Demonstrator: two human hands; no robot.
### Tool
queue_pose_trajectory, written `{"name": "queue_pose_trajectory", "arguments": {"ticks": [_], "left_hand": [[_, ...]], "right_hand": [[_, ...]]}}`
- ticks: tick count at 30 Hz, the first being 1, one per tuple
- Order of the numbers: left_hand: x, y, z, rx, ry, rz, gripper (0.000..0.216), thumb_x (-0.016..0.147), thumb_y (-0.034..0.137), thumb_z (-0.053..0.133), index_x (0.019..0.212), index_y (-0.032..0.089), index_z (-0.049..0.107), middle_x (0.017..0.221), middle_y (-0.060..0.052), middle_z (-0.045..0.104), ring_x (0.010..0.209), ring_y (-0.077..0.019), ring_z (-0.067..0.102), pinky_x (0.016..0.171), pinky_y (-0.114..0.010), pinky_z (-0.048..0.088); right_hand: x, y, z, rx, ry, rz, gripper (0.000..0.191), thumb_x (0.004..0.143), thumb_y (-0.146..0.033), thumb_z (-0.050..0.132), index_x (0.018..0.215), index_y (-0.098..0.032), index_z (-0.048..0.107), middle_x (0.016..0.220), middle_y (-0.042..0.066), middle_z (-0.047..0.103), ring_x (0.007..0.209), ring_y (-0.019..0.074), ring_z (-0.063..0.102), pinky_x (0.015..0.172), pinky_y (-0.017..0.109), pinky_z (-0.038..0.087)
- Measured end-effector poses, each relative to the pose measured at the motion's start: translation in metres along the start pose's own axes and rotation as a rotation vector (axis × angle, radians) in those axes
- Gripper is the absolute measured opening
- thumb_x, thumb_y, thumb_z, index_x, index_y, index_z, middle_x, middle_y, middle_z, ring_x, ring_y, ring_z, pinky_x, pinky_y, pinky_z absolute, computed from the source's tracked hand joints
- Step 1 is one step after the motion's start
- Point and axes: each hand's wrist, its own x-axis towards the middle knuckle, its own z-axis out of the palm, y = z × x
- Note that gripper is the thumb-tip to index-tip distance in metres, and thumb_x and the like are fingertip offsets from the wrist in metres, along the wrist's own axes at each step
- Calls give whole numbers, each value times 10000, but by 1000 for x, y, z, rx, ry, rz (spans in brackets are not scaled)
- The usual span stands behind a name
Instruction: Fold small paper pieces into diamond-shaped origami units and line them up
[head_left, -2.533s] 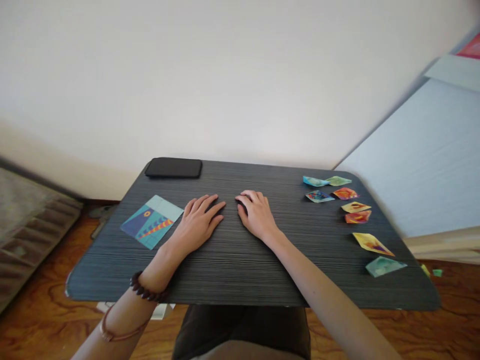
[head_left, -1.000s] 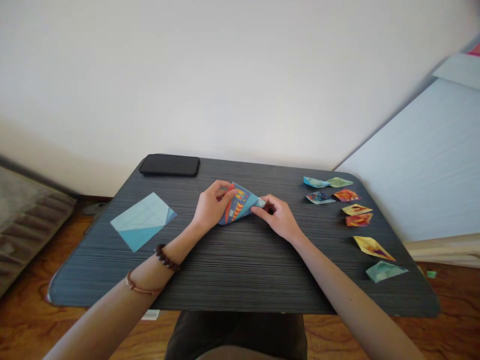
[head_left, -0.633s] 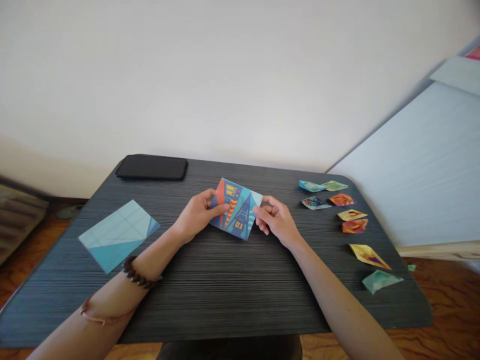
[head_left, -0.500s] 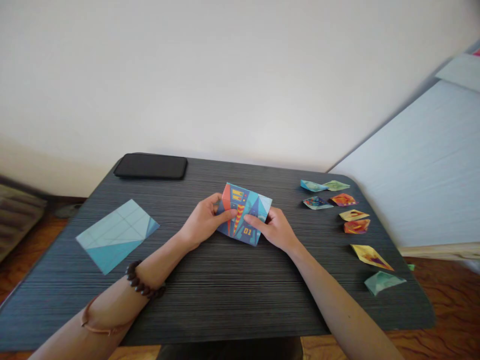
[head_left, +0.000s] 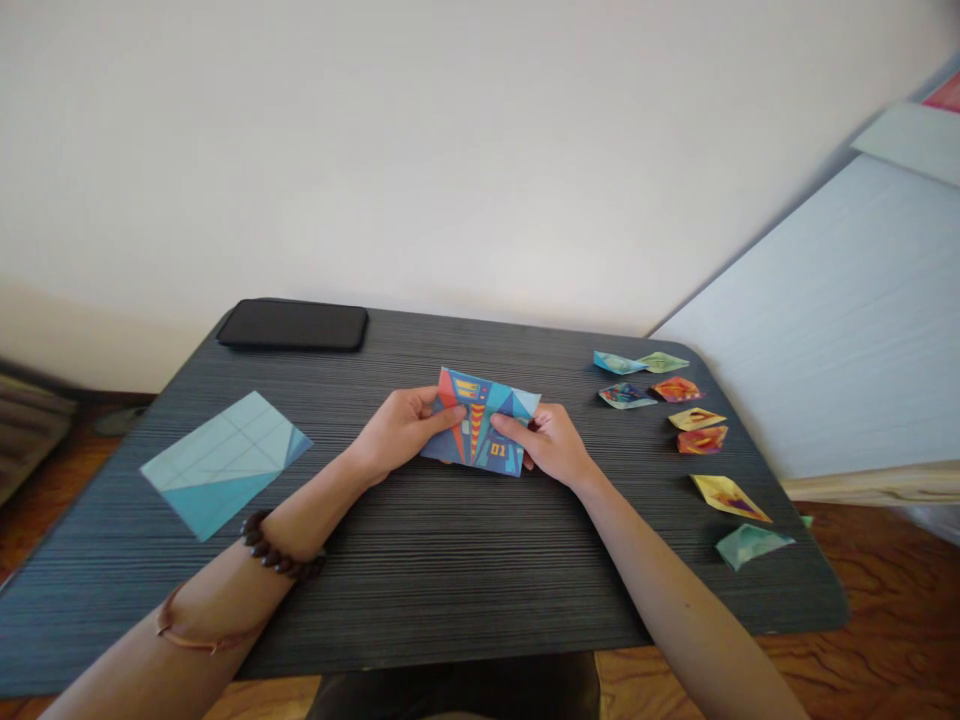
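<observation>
A sheet of origami paper (head_left: 480, 420), printed in blue, red and yellow with "01" on it, is held up between both hands near the middle of the table. My left hand (head_left: 401, 430) pinches its left side, thumb on the printed face and fingers behind. My right hand (head_left: 551, 440) grips the right side the same way, its thumb lying on the print. The paper looks bent between the two thumbs. Behind the sheet most fingertips are hidden. On my left wrist sit a dark bead bracelet and a thin brown cord.
Left on the dark table (head_left: 420, 590) lies a pale blue paper sheet (head_left: 232, 450) with crease lines. A black phone-like slab (head_left: 294, 326) rests at the back left. Several small folded papers (head_left: 701, 418) line the right side. A wall stands behind, a pale panel (head_left: 832, 330) at right.
Both hands have kept hold of the paper. It has become less tilted and looks shorter, its lower edge tipped away. The whole view has shifted slightly.
</observation>
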Motion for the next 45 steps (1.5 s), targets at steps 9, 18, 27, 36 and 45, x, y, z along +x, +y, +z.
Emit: {"name": "queue_pose_trajectory", "arguments": {"ticks": [9,18,27,36,45], "left_hand": [[-3,12,-11,-173,-39,-207,679,846,687,287,1070,139,619,808,-133,707,722,-246,677,587,-369,563],[-4,7,-10,32,-30,-70,341,791,406,620,1024,158,630,749,-31,661,703,-164,633,656,-333,579],[3,-1,-26,569,276,239,400,837,461,539,1139,198,563,909,-54,713,713,-172,656,679,-323,544],[5,-7,-39,1188,290,369,192,799,397,618,944,308,706,1088,-43,592,1072,-273,458,893,-474,354],[-2,-6,-19,1295,88,621,197,884,322,526,981,253,683,1125,-52,605,1130,-243,473,950,-422,366]], "right_hand": [[-6,1,-4,-332,-14,-350,351,881,-178,417,1111,-268,667,804,17,631,621,110,553,612,250,478],[-8,-5,0,-386,-10,-425,363,842,-205,480,1171,-244,627,977,46,600,665,101,537,558,212,457],[-16,9,2,-786,86,-378,346,908,-211,442,1215,-241,597,806,32,633,707,146,557,712,277,471],[-19,8,7,-959,69,-462,421,872,-185,477,1277,-279,545,1048,84,571,914,200,546,832,362,480],[-9,2,15,-470,264,-295,211,902,-292,502,1016,-243,672,1014,37,674,918,170,628,856,312,486]]}}
